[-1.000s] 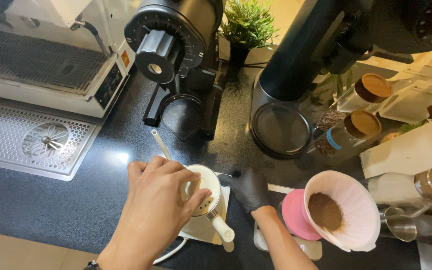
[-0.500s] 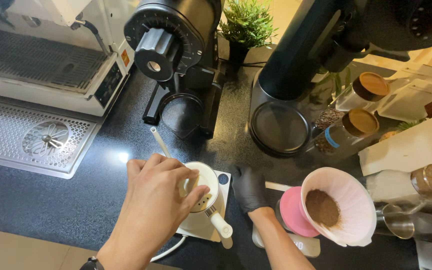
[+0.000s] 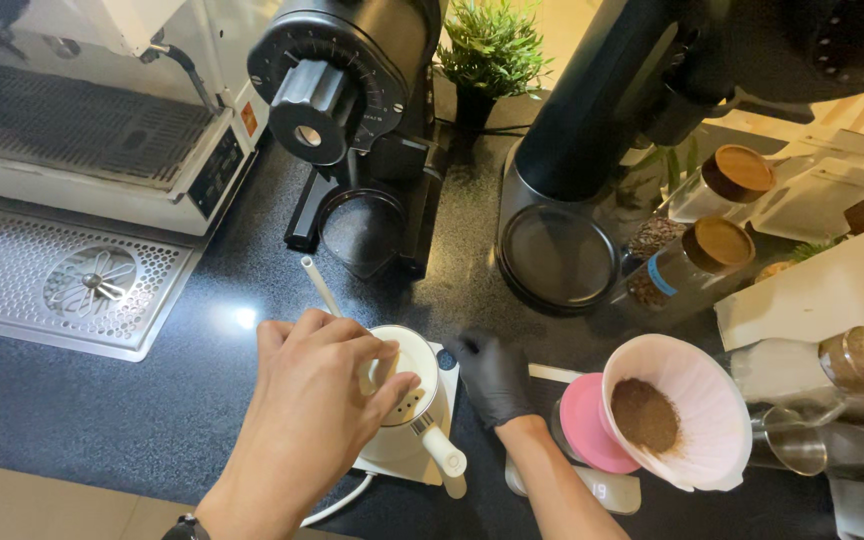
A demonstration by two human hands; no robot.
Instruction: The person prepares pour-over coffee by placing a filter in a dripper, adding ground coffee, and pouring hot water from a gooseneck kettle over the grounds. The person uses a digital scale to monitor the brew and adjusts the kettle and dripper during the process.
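Note:
A white gooseneck kettle (image 3: 420,372) stands on its white base (image 3: 447,358) at the front of the dark counter, its thin spout (image 3: 319,285) pointing up-left and its handle (image 3: 445,455) toward me. My left hand (image 3: 317,410), bare, reaches over it, with the fingers pinched on the tan knob of the kettle lid. My right hand (image 3: 493,376) wears a black glove. It rests on the counter against the right edge of the base and holds nothing.
Right of my gloved hand, a pink dripper (image 3: 587,425) holds a paper filter (image 3: 697,380) with ground coffee (image 3: 642,413), on a small scale (image 3: 617,490). Two black grinders (image 3: 352,120) (image 3: 572,200) stand behind. There is a drip tray (image 3: 12,260) at left, with jars (image 3: 692,260) and a metal cup (image 3: 797,448) at right.
Almost nothing: my left hand stays on the kettle lid and my gloved right hand stays beside the base. The view shifts only slightly.

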